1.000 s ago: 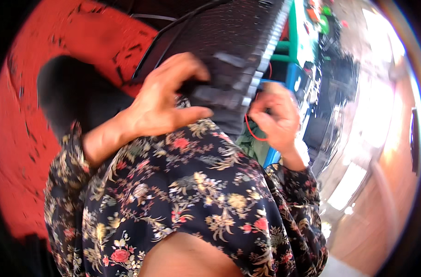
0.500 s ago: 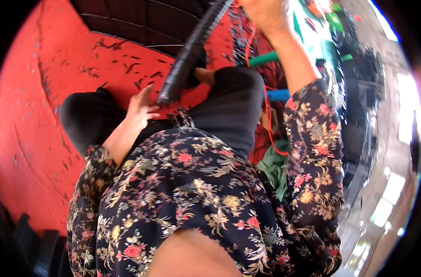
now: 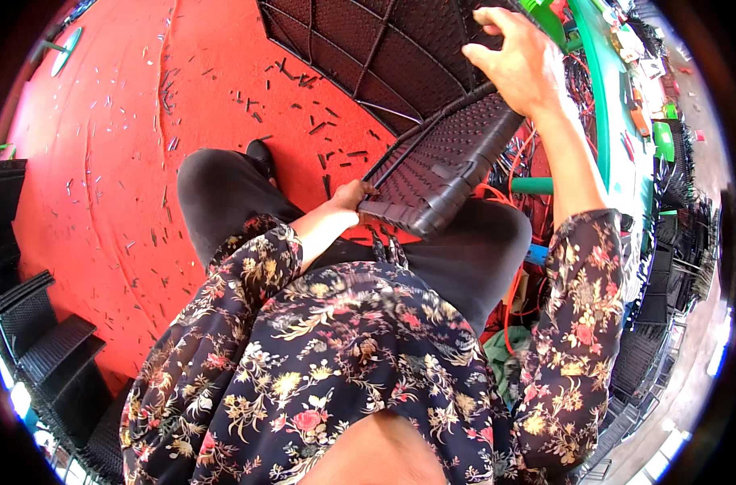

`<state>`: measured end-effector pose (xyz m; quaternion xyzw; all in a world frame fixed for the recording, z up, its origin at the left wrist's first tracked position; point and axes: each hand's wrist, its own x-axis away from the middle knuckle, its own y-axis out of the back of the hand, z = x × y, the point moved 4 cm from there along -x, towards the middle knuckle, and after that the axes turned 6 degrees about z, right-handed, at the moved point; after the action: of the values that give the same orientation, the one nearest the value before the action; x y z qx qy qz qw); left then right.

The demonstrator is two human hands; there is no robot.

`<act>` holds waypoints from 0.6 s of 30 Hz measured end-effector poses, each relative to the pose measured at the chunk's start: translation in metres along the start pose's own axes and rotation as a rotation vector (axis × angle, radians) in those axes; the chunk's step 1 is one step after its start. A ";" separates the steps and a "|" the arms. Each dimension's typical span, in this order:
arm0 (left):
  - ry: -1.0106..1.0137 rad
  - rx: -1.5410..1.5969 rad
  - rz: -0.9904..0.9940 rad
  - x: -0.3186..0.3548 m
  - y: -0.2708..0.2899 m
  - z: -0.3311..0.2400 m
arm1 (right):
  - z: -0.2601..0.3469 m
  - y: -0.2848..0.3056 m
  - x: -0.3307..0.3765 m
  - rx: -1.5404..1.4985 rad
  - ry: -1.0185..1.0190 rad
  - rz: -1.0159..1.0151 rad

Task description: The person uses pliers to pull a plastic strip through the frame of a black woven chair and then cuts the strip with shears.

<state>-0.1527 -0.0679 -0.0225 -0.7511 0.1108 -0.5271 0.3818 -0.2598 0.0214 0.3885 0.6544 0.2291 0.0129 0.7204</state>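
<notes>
A black woven wicker furniture piece stands in front of my lap, with a narrow panel [image 3: 445, 162] slanting toward me and a broad ribbed panel [image 3: 360, 52] beyond it. My left hand [image 3: 352, 199] is closed on the narrow panel's near left corner, fingers partly hidden behind the edge. Above that panel's far right end, my right hand [image 3: 523, 65] is raised with thumb and fingers apart, holding nothing. Wrapped dark strips run along the panel's right edge.
Black scraps [image 3: 323, 125] litter the red floor covering [image 3: 117, 202]. On the right are a green-edged table [image 3: 598, 97], a green tube [image 3: 532, 186], a red cord [image 3: 509, 311] and a green cloth [image 3: 501, 360]. Black woven pieces [image 3: 57, 347] stand at lower left.
The narrow panel has turned from edge-on to show its woven face. My left hand, free before, now grips its near corner. My right hand's fingers have come into view, and the whole view has shifted.
</notes>
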 end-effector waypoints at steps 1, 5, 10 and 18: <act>-0.079 -0.143 -0.102 -0.001 0.003 -0.003 | -0.003 0.000 0.002 0.032 0.030 -0.071; -0.075 -0.164 -0.205 0.010 0.004 0.004 | -0.030 -0.005 0.025 0.072 -0.010 -0.091; 0.082 0.010 -0.121 0.012 -0.007 0.019 | -0.065 0.010 0.096 -0.107 -0.252 -0.201; -0.003 -0.557 -0.526 -0.042 0.016 0.016 | -0.092 0.066 0.017 0.203 -0.262 -0.125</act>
<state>-0.1523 -0.0472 -0.0657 -0.8295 0.0529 -0.5558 0.0150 -0.2580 0.1221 0.4420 0.7045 0.1735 -0.1405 0.6736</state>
